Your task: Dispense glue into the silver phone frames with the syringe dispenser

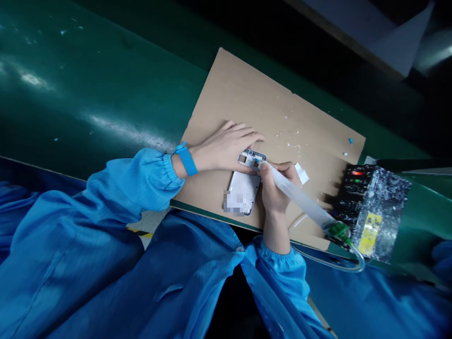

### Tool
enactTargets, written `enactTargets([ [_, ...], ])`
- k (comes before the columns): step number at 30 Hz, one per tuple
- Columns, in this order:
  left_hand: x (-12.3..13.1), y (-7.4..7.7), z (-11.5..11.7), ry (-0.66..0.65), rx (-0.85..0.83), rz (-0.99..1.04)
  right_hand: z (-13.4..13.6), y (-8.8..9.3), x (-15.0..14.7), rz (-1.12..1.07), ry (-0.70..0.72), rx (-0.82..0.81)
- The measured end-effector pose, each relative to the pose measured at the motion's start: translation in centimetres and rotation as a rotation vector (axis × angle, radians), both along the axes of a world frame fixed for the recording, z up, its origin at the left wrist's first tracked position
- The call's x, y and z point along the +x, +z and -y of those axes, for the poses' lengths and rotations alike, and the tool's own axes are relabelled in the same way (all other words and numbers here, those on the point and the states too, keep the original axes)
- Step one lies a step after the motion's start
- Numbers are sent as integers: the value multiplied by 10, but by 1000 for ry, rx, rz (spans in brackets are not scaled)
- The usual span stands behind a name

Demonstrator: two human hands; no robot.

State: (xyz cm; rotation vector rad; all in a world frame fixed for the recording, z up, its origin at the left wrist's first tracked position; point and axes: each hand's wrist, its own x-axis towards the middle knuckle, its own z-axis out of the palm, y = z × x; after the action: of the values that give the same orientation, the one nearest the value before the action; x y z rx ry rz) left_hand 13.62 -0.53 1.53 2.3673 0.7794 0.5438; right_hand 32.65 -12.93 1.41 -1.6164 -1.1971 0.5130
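A phone housing [243, 190] lies on the cardboard, its inner side facing up and its lower end blurred out. My left hand [229, 148] is closed around its upper end, fingers over the far edge and thumb across the near side. In my right hand [274, 188] is a translucent glue syringe [296, 195], held slanted like a pen. Its tip is at the upper end of the housing; whether it touches I cannot tell. A green cap [338, 229] with a clear hose closes the syringe's back end. A piece of white paper [301, 173] sticks out beside my right fingers.
The brown cardboard sheet [226, 94] covers part of the green table [106, 70]. On the right stands a black dispenser box [370, 212] with lit indicators and a yellow label. White crumbs and a small blue piece [351, 141] lie on the cardboard. The clear hose [358, 266] loops near the front edge.
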Motion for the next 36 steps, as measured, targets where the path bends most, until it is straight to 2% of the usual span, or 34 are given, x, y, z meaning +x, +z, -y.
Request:
enactTargets([
  [8,0,3,2,-13,-37,-40,2,-2,1,-88,-84,46],
  [12,-11,9,-17,-1,-23,-108,6,0,1,-131,-129,46],
  [14,-30,13,-39,187,71,-124,7,2,0,-136,-138,47],
  [17,-66,22,-74,661,264,-46,10,3,0,-185,-130,82],
  [18,-77,25,-82,781,315,-9,11,2,0,-205,-125,91],
  [20,-88,29,-88,882,346,10,12,0,1,-227,-123,95],
  [22,-86,31,-82,783,272,-90,13,-4,2,-230,-128,88],
  [24,-75,31,-72,599,166,-250,14,-6,3,-233,-117,74],
  [26,-61,31,-61,505,118,-355,14,-7,3,-233,-98,67],
  [32,-43,35,-52,610,136,-427,13,-1,1,-211,-123,138],
  [36,-42,32,-52,591,135,-435,16,3,2,-212,-132,161],
])
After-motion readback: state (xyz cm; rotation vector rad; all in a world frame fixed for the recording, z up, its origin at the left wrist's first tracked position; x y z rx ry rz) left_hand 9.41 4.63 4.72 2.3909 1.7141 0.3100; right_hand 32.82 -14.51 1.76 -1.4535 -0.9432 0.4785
